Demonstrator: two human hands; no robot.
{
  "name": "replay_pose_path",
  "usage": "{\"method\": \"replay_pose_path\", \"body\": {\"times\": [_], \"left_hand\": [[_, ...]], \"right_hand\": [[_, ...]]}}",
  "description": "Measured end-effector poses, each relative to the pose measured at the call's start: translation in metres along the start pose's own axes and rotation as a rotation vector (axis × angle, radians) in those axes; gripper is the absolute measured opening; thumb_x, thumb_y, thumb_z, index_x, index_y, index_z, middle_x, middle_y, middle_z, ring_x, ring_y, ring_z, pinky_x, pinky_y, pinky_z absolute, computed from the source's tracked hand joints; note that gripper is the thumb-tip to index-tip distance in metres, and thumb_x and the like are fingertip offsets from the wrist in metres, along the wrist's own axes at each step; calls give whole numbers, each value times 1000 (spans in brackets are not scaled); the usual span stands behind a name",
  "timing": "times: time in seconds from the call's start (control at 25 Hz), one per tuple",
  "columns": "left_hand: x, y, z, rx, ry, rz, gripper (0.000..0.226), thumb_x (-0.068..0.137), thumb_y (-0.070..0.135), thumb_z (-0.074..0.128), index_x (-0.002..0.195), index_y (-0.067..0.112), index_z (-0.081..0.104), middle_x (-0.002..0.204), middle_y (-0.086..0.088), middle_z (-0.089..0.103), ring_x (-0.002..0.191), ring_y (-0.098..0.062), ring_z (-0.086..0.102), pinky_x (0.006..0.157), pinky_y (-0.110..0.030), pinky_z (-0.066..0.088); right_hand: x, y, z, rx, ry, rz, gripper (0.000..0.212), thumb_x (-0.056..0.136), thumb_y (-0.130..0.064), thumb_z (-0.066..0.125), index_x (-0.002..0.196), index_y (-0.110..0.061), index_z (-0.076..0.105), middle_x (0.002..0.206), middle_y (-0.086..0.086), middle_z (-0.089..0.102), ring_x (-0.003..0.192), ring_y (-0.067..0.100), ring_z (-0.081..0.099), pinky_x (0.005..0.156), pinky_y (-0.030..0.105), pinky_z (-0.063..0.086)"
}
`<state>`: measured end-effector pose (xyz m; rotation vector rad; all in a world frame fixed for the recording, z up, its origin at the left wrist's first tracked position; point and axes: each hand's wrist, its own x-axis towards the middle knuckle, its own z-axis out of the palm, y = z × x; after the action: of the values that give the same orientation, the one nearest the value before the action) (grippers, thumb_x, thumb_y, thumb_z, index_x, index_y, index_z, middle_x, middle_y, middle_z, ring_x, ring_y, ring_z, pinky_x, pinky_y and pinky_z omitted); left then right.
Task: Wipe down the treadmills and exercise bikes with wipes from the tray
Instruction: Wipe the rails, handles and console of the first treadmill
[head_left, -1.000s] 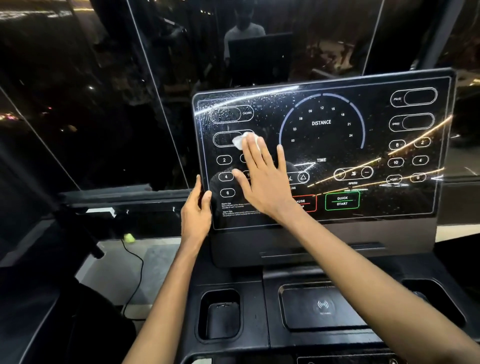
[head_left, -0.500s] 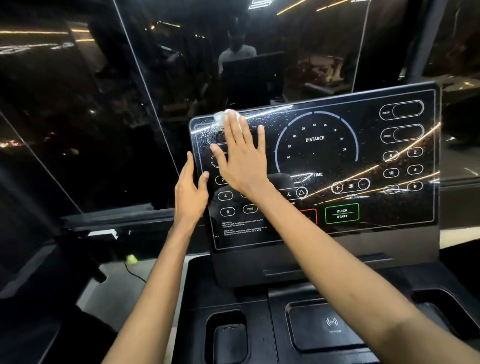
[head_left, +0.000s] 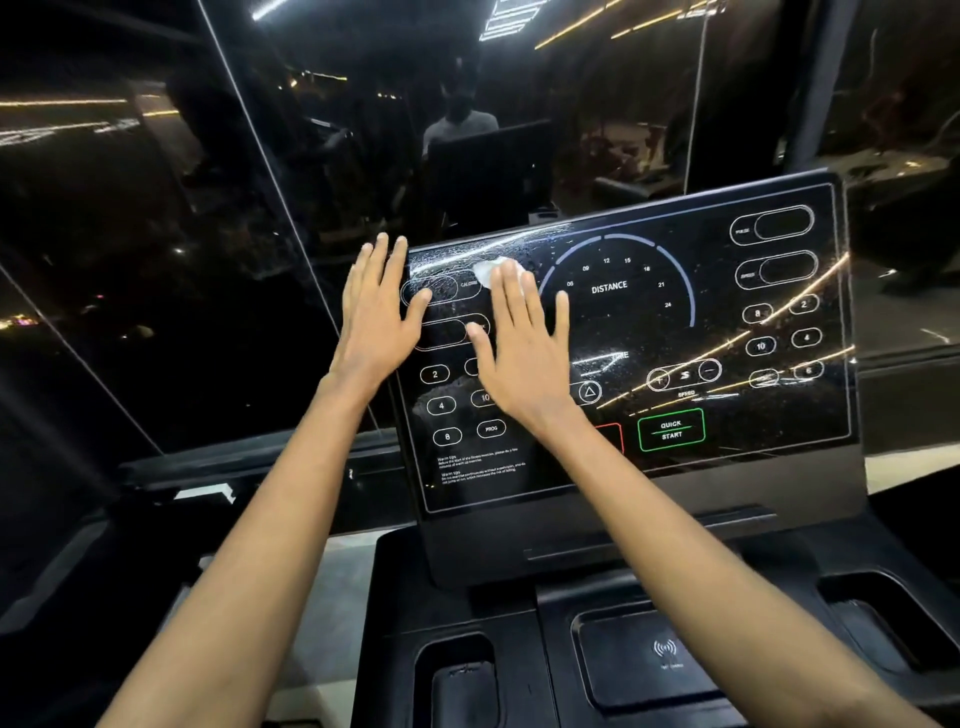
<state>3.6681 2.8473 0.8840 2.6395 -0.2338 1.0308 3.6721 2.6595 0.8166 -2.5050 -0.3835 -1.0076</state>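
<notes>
A treadmill console with a glossy black touch panel (head_left: 727, 322) fills the middle of the view, speckled with wet droplets. My right hand (head_left: 524, 343) lies flat on the panel's upper left part, fingers straight, pressing a small white wipe (head_left: 488, 270) that peeks out beyond the fingertips. My left hand (head_left: 376, 317) is spread flat at the panel's left edge, fingers reaching past the top corner and thumb lying on the glass.
Below the panel sit a cup holder (head_left: 457, 675), a wireless charging pad (head_left: 660, 660) and a second recess (head_left: 883, 618) at the right. A dark glass wall (head_left: 208, 208) stands right behind the console.
My right hand slid the wipe up to the panel's top left corner, then a little right and down. My left hand moved up the left edge and spread flat. The view tilted down.
</notes>
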Motion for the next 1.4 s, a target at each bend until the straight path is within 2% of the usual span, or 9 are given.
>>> {"method": "replay_pose_path", "body": {"times": [0.12, 0.28, 0.44, 0.56, 0.72, 0.88, 1.04, 1.24, 1.4], "left_hand": [[14, 0, 0, 39, -13, 47, 65, 102, 37, 55, 157, 11, 32, 162, -12, 31, 154, -28, 16, 125, -42, 5], [11, 0, 5, 33, 3, 57, 64, 102, 36, 54, 157, 10, 31, 162, -12, 29, 154, -28, 15, 126, -43, 5], [12, 0, 5, 56, 5, 50, 66, 102, 39, 53, 157, 10, 30, 161, -12, 30, 154, -28, 15, 126, -42, 5], [7, 8, 10, 58, 22, 33, 69, 102, 40, 52, 158, 8, 26, 164, -12, 24, 155, -27, 11, 126, -42, 3], [0, 11, 15, 64, 33, 39, 75, 102, 43, 50, 160, 8, 19, 166, -11, 19, 156, -26, 6, 126, -40, 2], [-2, 11, 18, 53, 54, 30, 75, 102, 44, 50, 160, 10, 18, 167, -10, 18, 156, -25, 5, 126, -38, 0], [-5, 10, 18, 45, 64, 33, 75, 101, 45, 50, 160, 12, 19, 166, -9, 19, 156, -25, 7, 126, -40, 0], [-4, 9, 20, 48, 75, 33, 75, 100, 45, 52, 160, 12, 21, 165, -9, 22, 155, -25, 9, 125, -39, -1], [-4, 7, 20, 60, 87, 32, 76, 99, 47, 53, 160, 13, 22, 165, -7, 24, 155, -23, 10, 125, -40, -3]], "right_hand": [[-25, 12, -2, 2, -48, 38, 70, 106, -50, 23, 160, -11, 2, 168, 2, -4, 155, 19, -5, 124, 53, -3], [-87, 24, 7, -72, -162, -155, 69, 106, -51, 25, 161, -15, 2, 168, -2, -6, 154, 15, -6, 123, 54, 5], [-122, 42, 5, -67, -241, -52, 70, 106, -52, 25, 160, -15, -1, 168, -1, -8, 154, 17, -8, 124, 52, 0], [-165, 45, 10, -112, -338, -209, 71, 105, -53, 25, 160, -14, 2, 168, -2, -8, 155, 16, -7, 122, 55, 13], [-188, 56, 9, -89, -341, 21, 72, 105, -52, 27, 160, -15, 0, 168, -3, -7, 155, 16, -5, 123, 52, 4], [-223, 49, 17, -85, -422, -105, 72, 105, -53, 26, 160, -14, 2, 168, -2, -8, 155, 16, -5, 121, 53, 10], [-221, 63, 12, -103, -399, 91, 73, 105, -53, 26, 160, -14, -3, 168, -1, -10, 155, 17, -7, 123, 51, 3], [-252, 53, 20, -143, -495, -56, 77, 104, -57, 22, 159, -5, 5, 168, 9, -4, 155, 25, -3, 120, 51, 11], [-262, 56, 18, -154, -509, -2, 78, 105, -57, 22, 158, -1, 9, 167, 14, 0, 155, 28, 0, 121, 48, 10]]}}
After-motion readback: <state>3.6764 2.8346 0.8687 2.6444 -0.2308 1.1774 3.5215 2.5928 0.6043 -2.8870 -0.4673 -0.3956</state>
